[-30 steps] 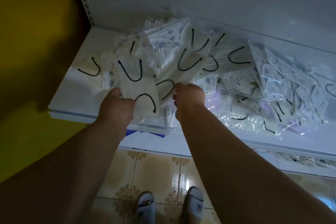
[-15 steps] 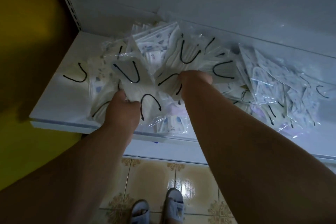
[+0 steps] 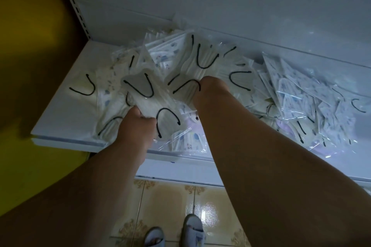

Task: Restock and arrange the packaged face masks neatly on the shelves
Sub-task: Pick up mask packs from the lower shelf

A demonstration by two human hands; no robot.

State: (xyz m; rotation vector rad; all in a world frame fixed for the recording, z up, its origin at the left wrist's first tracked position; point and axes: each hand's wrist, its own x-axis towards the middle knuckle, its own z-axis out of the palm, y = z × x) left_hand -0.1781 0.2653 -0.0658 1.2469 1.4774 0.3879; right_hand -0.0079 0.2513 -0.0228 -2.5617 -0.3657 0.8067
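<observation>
A loose heap of packaged face masks (image 3: 291,94) in clear wrappers covers a white shelf (image 3: 66,114). Many are white with black ear loops, others carry blue prints. My left hand (image 3: 136,126) is closed on a bunch of white masks (image 3: 144,94) near the shelf's front edge. My right hand (image 3: 210,88) is closed on another bunch of white masks (image 3: 202,62) just behind and to the right. Both bunches fan out above the heap. My fingers are hidden under the packets.
The shelf's white back panel (image 3: 220,6) rises behind the heap. A slotted upright (image 3: 78,10) and a yellow wall (image 3: 24,26) stand at the left. A lower shelf edge (image 3: 180,174) juts out below. My slippered feet (image 3: 174,232) stand on tan tiles.
Both hands have pushed their bunches of masks farther onto the shelf, deeper into the heap. The view has tilted, so the shelf sits lower in frame than one second ago.
</observation>
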